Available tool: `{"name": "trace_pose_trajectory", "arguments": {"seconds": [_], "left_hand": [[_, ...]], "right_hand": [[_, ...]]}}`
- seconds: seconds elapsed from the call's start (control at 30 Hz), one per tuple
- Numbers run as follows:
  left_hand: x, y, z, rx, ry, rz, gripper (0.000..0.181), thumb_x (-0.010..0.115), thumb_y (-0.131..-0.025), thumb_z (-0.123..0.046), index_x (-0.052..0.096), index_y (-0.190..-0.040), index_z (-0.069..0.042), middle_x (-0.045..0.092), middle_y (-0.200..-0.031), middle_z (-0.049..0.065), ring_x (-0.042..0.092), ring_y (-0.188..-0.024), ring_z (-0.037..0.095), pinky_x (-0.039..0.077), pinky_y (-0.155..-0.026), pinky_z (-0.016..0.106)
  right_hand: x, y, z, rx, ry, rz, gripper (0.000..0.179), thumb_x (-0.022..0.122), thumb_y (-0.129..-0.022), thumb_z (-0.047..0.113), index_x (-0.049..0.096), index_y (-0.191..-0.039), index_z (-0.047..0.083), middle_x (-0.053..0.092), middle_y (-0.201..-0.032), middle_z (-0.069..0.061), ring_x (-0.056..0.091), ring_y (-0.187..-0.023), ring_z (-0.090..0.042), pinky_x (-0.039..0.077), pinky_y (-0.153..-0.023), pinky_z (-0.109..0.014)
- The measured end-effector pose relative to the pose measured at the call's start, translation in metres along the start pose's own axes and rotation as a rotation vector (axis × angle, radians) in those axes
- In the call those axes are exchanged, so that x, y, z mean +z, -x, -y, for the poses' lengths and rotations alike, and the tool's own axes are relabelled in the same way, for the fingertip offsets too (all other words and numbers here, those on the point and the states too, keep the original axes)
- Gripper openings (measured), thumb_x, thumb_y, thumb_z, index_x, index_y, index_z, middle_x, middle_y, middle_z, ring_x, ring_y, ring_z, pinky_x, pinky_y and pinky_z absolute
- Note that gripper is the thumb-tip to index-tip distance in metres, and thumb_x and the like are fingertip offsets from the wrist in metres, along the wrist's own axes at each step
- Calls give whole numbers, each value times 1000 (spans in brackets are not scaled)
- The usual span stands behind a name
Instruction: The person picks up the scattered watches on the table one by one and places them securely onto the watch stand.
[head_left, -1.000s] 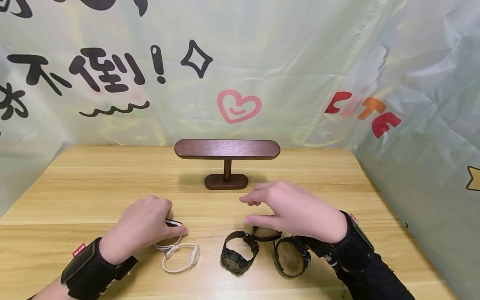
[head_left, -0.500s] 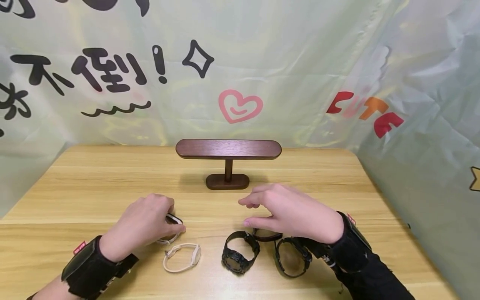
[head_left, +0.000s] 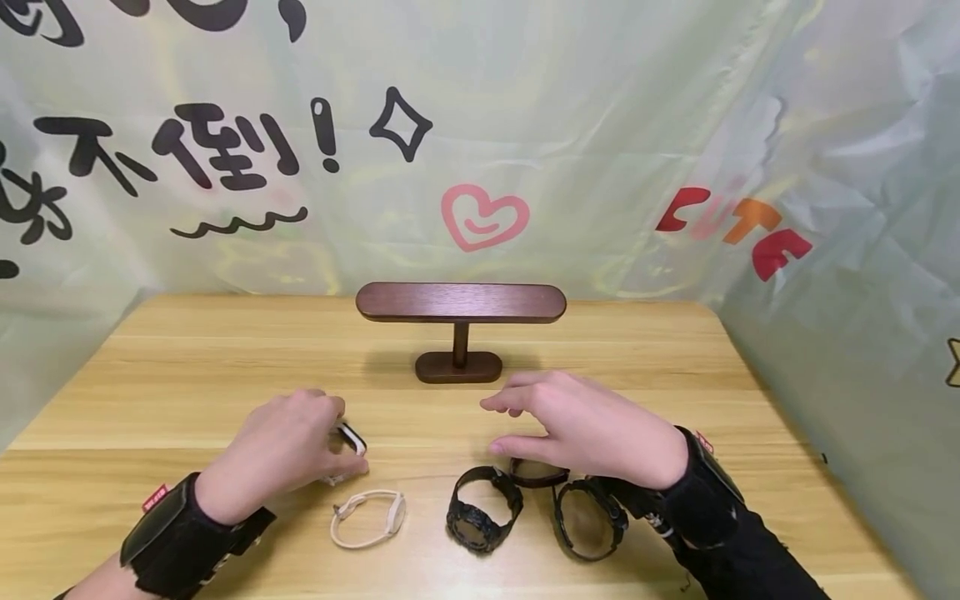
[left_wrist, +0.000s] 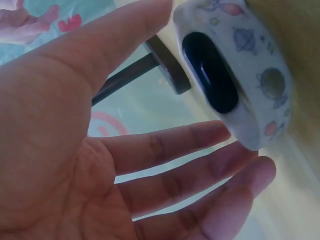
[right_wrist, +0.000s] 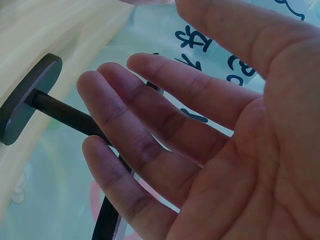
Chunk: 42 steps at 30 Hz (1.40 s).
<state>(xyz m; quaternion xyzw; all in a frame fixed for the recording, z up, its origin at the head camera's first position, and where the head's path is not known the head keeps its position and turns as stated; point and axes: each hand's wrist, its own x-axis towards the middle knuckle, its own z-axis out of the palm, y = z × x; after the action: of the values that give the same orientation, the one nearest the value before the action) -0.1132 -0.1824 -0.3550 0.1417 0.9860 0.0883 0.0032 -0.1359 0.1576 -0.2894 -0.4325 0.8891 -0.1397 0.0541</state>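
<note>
OK; printed band (left_wrist: 252, 65) in L hand (head_left: 288, 442)

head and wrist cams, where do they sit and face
Head: worn on the head, facing forward-down at the table; left hand, right hand show.
Left wrist: on that wrist, facing the white band; left hand shows, plus right hand upper left.
Right wrist: on that wrist, facing the stand; right hand shows.
Both wrist views share the stand.

It's bright and even in here, with a pale sheen on the surface (head_left: 423, 575) and soft shadow beside the stand (head_left: 461, 312), though both wrist views run dim and bluish, the band (left_wrist: 252, 65) a little soft-edged.
</note>
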Motion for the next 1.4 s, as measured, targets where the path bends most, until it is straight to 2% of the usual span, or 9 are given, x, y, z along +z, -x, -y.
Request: {"name": "trace_pose_trajectory", "arguments": {"seconds": [0.2, 0.43, 0.63, 0.73, 0.83, 1.0, 1.07, 1.23, 1.4], "left_hand": [[1, 0, 1, -13, 8, 17, 48, 93, -74, -47, 54, -73, -20, 52, -72, -4, 48, -63, 14, 38, -50, 30], [2, -4, 5, 46, 21, -70, 46, 94, -76, -46, 63, -85, -13, 55, -73, -5, 49, -63, 13, 43, -52, 30], [-5, -8, 4, 42, 91, -126, 47, 94, -78, -39, 70, -102, -7, 64, -80, -1, 52, -65, 12, 47, -56, 30], [-9, -9, 3, 49, 119, -181, 51, 94, -79, -36, 71, -111, -3, 71, -92, 7, 57, -69, 14, 54, -60, 35], [-12, -9, 1, 73, 138, -246, 53, 94, -79, -31, 71, -115, -1, 73, -97, 11, 58, -69, 14, 57, -62, 35], [-15, -9, -2, 122, 159, -339, 49, 93, -78, -24, 70, -117, -3, 67, -89, 5, 52, -65, 9, 48, -56, 25], [-15, -10, -3, 145, 169, -375, 49, 93, -78, -23, 70, -116, -4, 68, -89, 4, 53, -67, 9, 47, -56, 23], [-16, -11, -4, 207, 211, -450, 48, 95, -77, -21, 69, -115, -7, 72, -98, 4, 66, -76, 14, 58, -62, 28], [-17, -10, -7, 256, 256, -490, 51, 96, -76, -17, 68, -118, -7, 73, -102, 3, 75, -88, 21, 67, -72, 35]], "right_hand": [[0, -1, 0, 8, -9, 2, 40, 72, -104, 36, 75, -134, 10, 74, -130, -3, 74, -107, -11, 63, -94, -32], [0, -1, -1, 16, -23, 16, 40, 72, -104, 36, 75, -133, 9, 74, -131, -4, 74, -115, -15, 62, -98, -35], [-1, -1, -2, 28, -39, 24, 40, 72, -104, 36, 75, -133, 9, 75, -132, -4, 73, -121, -17, 61, -102, -37], [-1, -2, -2, 27, -38, 19, 39, 73, -104, 35, 75, -133, 9, 75, -132, -4, 73, -121, -17, 61, -102, -38], [-2, -3, -2, 25, -36, 14, 39, 74, -103, 34, 75, -133, 9, 75, -132, -3, 73, -121, -17, 62, -102, -38], [-2, -2, -2, 20, -39, 8, 39, 73, -103, 34, 75, -133, 8, 75, -131, -4, 73, -120, -17, 62, -101, -37], [-3, -2, -3, 19, -45, 6, 39, 73, -104, 35, 75, -133, 8, 75, -130, -5, 73, -120, -17, 62, -100, -37], [-3, -2, -3, 29, -53, 3, 41, 72, -104, 37, 74, -134, 9, 74, -130, -2, 73, -120, -16, 62, -100, -36], [-4, -2, -2, 21, -48, -8, 42, 72, -104, 37, 73, -136, 10, 74, -130, -1, 73, -118, -14, 62, -99, -35]]}}
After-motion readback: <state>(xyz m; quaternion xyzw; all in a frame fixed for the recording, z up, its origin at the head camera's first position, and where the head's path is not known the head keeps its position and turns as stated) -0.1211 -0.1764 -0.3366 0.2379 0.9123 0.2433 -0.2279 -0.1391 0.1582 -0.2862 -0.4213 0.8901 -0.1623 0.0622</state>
